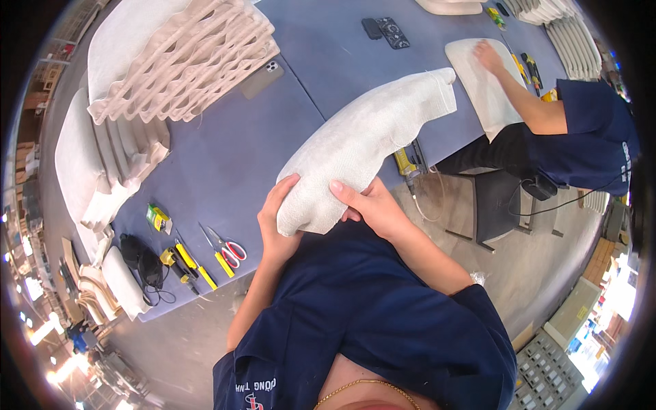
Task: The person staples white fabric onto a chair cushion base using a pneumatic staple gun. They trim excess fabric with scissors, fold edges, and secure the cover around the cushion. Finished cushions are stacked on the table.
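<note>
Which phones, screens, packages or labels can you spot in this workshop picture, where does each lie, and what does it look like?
Phone: on the blue table by the stacked white covers, back up, grey-beige rectangle with a camera cluster.
Two phones: side by side at the table's far edge, dark rectangles, one plain, one patterned.
Small package: near the table's left edge, green and yellow, boxy.
No signs or lit screens show clearly.
</note>
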The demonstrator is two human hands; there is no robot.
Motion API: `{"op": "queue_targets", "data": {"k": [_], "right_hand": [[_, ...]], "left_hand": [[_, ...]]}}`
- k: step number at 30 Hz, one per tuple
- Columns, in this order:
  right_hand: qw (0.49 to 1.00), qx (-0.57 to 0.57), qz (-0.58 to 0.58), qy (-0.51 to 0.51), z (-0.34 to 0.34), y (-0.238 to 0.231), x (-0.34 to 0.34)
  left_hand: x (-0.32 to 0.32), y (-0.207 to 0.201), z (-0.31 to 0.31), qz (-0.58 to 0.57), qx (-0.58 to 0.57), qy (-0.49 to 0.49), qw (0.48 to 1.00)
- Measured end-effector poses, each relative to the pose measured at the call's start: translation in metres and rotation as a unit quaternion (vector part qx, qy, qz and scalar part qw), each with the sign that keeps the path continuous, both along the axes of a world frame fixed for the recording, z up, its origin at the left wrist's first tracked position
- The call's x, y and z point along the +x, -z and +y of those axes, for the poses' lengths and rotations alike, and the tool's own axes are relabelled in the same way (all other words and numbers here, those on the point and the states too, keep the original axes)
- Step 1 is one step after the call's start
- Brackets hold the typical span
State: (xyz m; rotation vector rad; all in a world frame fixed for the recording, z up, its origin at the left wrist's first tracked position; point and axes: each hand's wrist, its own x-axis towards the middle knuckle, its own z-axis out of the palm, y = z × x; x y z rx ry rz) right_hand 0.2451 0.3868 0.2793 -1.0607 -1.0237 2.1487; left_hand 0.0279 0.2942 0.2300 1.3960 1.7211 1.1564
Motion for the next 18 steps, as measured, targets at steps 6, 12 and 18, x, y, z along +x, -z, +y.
{"op": "queue_targets", "data": {"k": [6,12,18], "right_hand": [[0.999,0.026,0.046,-0.011,0.02,0.0,-0.019],[0.994,0.025,0.085,-0.071,0.065,0.006,-0.069],[0.987,0.048,0.114,-0.103,0.093,0.032,-0.098]], "left_hand": [[-0.024,-0.005,0.01,-0.029,-0.022,0.028,0.999],[-0.136,-0.051,0.049,-0.249,-0.114,0.213,0.938],[-0.161,-0.112,0.148,-0.067,-0.101,0.086,0.989]]}}
